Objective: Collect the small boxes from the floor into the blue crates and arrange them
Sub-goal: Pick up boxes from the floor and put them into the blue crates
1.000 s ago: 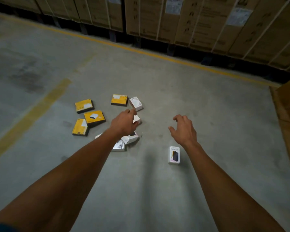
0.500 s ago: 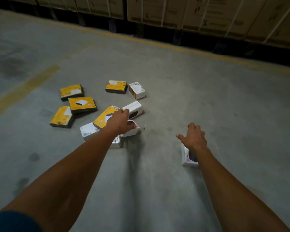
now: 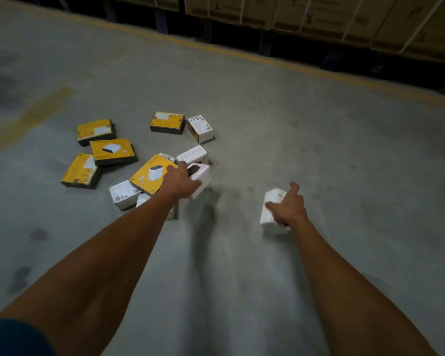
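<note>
Over floor, each hand grips white box: left hand (image 3: 181, 185), right hand (image 3: 289, 209).

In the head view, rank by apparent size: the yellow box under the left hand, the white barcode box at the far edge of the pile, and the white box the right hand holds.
1. Yellow box, clearly largest.
2. and 3. Barcode box and right hand's white box: look alike; the latter is nearer and partly covered, so unranked.

The floor (image 3: 267, 129) is matt grey concrete – smooth, faintly stained, with worn yellow paint lines. The yellow boxes (image 3: 111, 150) and white boxes (image 3: 199, 125) are printed card, slightly satin. Along the far edge, cartons (image 3: 319, 11) of plain brown corrugated board – dull, with pale straps.
</note>
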`<state>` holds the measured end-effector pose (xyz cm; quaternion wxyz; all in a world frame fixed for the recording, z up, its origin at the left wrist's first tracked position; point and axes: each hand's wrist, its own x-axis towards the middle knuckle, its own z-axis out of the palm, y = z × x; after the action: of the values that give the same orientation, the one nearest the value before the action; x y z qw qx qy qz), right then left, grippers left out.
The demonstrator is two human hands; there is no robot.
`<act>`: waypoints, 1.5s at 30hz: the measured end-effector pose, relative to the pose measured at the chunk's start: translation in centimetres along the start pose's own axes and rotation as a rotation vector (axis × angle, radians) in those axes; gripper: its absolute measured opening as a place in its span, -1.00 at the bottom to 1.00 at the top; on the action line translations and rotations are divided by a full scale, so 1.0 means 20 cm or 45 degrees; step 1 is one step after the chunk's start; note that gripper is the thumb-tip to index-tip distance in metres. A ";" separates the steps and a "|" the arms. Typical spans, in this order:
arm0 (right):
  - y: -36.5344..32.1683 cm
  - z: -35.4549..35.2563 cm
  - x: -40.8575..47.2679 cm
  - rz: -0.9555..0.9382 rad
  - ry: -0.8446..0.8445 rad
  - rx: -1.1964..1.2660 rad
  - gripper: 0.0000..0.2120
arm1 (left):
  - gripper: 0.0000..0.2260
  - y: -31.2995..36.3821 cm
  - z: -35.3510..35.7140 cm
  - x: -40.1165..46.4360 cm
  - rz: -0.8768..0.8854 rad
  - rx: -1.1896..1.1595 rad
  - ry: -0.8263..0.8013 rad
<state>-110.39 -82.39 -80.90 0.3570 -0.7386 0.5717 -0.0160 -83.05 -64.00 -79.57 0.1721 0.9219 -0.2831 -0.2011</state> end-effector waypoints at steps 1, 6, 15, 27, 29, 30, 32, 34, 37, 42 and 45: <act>-0.08 -0.08 -0.06 -0.033 0.008 0.102 0.03 | -0.29 0.05 -0.08 -0.07 -0.032 -0.107 0.029; -0.56 -0.56 -0.46 -0.072 -0.043 0.471 0.04 | -0.18 0.39 -0.67 -0.48 -0.148 -0.496 0.062; -1.43 -1.55 -1.32 -0.020 -0.338 0.982 -0.13 | -0.50 0.98 -2.00 -1.20 -0.288 -1.246 -0.073; -2.52 -2.73 -2.32 -0.239 -0.511 1.186 -0.12 | -0.68 1.59 -3.70 -2.04 -0.130 -1.711 -0.032; -2.65 -2.83 -2.43 -0.273 -0.527 1.229 -0.05 | -0.66 1.61 -3.90 -2.14 -0.051 -1.712 -0.078; -2.71 -2.87 -2.49 -0.287 -0.546 1.240 -0.03 | -0.63 1.60 -3.98 -2.19 -0.004 -1.700 -0.112; -2.81 -2.92 -2.58 -0.328 -0.592 1.230 -0.03 | -0.51 1.56 -4.13 -2.28 0.087 -1.669 -0.162; -2.91 -2.94 -2.67 -0.395 -0.611 1.195 -0.07 | -0.50 1.49 -4.25 -2.36 0.162 -1.636 -0.214; -3.08 -2.96 -2.81 -0.523 -0.555 1.083 -0.07 | -0.59 1.36 -4.41 -2.43 0.216 -1.609 -0.290; -3.42 -2.88 -2.98 -0.580 -0.392 1.001 0.17 | -0.67 1.09 -4.68 -2.45 0.238 -1.604 -0.195; -3.65 -2.78 -3.05 -0.534 -0.399 1.047 -0.11 | -0.72 0.91 -4.86 -2.45 0.250 -1.663 -0.046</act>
<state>-94.64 -51.89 23.81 0.6901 -0.6291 0.2961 -0.2008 -82.93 -29.38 25.31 0.7087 0.5943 -0.1885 -0.3302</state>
